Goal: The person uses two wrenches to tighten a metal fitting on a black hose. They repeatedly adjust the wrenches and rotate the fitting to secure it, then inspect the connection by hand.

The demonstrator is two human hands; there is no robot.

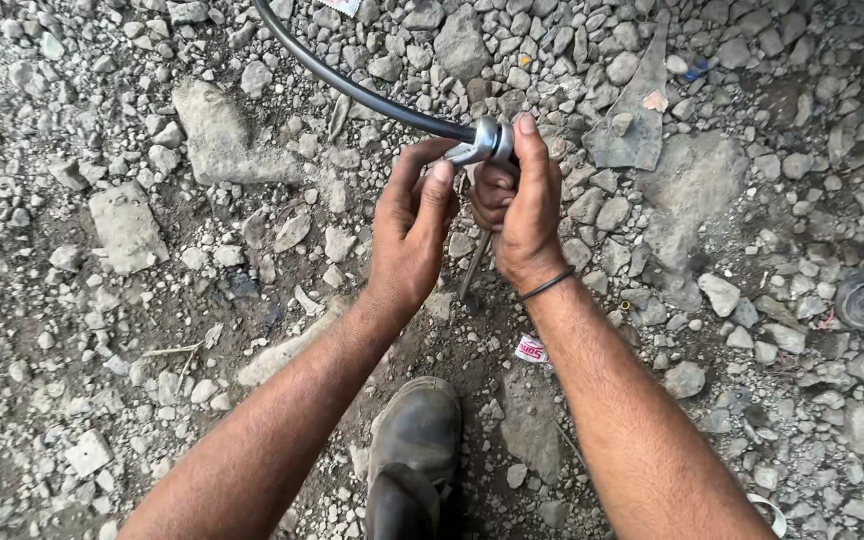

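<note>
A black hose (352, 88) curves in from the top and ends in a shiny metal fitting (489, 138). My right hand (522, 205) is wrapped around the fitting's end, thumb pressed on top of it. My left hand (412, 230) pinches the metal part just below the fitting with its fingertips. A thin metal rod (472, 268) hangs down between my hands toward the ground. A dark band (547, 286) circles my right wrist.
Grey gravel and flat stones (217, 135) cover the ground. My worn dark boot (414, 440) stands at the bottom centre. A small red-and-white wrapper (530, 350) lies by my right forearm, and a round dark lid (860, 298) sits at the right.
</note>
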